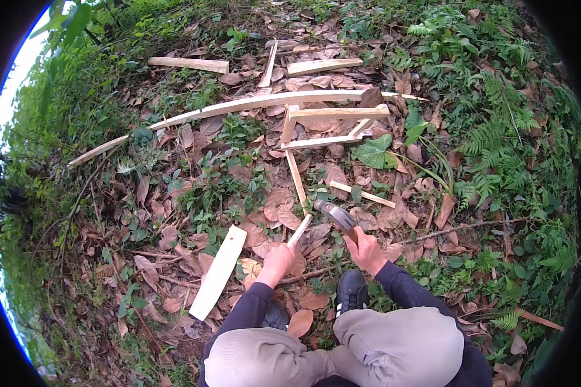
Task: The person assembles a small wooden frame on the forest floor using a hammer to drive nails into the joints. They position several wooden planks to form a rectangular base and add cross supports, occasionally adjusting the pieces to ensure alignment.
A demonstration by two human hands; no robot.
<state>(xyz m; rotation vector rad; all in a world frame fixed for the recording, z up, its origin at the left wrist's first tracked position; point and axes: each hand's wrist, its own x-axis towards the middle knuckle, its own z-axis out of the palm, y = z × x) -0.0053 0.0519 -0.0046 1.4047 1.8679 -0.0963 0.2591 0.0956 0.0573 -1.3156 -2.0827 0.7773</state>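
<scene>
My left hand is closed around a short pale wooden strip. The strip's far end lies close to the lower end of a thin wooden slat; I cannot tell whether they are joined. My right hand grips a claw hammer by its handle, just below the metal head. The hammer head is right of the strip's tip, apart from it. Farther off, the slat runs up to a small four-sided wooden frame lying on the leaves.
A wide pale board lies left of my left hand. A small stick rests beyond the hammer. A long bowed wooden strip stretches behind the frame, with cut pieces farther back. Dry leaves and green plants cover the ground.
</scene>
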